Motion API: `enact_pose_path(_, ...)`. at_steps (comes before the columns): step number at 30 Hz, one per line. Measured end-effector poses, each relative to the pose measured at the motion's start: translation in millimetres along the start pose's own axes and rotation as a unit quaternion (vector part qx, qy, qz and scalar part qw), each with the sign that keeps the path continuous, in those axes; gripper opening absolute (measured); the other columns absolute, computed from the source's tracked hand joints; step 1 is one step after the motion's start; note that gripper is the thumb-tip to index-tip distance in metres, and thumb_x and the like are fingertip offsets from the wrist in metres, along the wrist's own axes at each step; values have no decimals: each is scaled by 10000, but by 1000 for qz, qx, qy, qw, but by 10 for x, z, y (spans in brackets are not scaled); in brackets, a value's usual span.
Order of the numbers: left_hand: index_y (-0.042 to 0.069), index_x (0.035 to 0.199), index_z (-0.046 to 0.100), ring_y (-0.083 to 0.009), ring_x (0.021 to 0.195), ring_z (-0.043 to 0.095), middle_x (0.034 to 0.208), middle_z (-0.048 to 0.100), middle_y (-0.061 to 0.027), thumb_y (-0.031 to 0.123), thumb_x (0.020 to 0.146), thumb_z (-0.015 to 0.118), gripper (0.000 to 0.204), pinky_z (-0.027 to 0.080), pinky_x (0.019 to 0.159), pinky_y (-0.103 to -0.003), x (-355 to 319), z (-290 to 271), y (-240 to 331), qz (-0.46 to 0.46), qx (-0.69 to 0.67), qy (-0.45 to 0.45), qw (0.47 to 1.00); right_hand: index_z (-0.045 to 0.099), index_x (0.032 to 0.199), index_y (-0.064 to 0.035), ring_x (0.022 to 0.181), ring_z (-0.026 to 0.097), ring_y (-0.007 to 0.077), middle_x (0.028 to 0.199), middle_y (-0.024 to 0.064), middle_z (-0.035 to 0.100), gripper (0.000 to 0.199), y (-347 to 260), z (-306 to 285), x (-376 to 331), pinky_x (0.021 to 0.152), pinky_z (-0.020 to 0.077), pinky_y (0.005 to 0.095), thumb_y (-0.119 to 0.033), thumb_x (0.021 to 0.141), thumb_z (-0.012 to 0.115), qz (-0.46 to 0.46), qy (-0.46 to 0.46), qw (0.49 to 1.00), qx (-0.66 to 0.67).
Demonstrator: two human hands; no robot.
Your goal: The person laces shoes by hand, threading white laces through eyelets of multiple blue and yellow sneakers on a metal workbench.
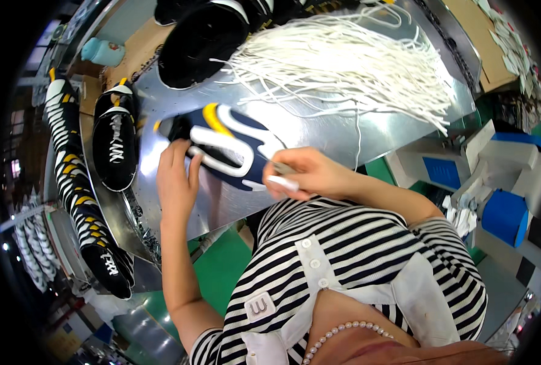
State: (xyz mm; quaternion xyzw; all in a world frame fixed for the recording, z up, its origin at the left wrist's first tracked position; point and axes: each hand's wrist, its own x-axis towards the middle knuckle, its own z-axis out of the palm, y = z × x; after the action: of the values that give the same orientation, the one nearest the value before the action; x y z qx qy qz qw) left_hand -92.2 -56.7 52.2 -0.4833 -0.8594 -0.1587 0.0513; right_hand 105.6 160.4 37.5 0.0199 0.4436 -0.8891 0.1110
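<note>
The middle shoe (224, 141) is showing navy, white and yellow; at one o'clock, laces (343, 64) are gleaming white; at five, the shirt (361, 261) is showing black-and-white stripes and a white collar (425, 301).

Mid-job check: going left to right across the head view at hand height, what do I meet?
Row of nested shoes → black shoe with white zigzag lacing → left hand → navy shoe → right hand → pale box with a blue patch.

tabletop (316, 135): smooth metal (quite glossy) | shoe (224, 144): cloth-like | laces (343, 61): matt cord
</note>
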Motion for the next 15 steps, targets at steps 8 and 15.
enact_pose_path(8, -19, 1117, 606, -197, 805, 629, 862, 681, -98, 520, 964, 520, 566, 488, 720, -307, -368, -200, -6, -353, -319, -298, 828, 639, 998, -79, 564, 472, 21, 767, -36, 632, 214, 375, -65, 707, 492, 377, 181, -283, 952, 594, -24, 178, 963, -203)
enact_pose_path(15, -78, 1337, 457, -223, 1214, 514, 1316, 540, -187, 498, 1009, 431, 663, 381, 1042, -332, -85, 231, 323, -401, -759, -149, 491, 642, 982, -36, 508, 397, 10, 734, -2, 645, 178, 222, -21, 752, 453, 282, 172, -202, 919, 649, -33, 184, 975, -116)
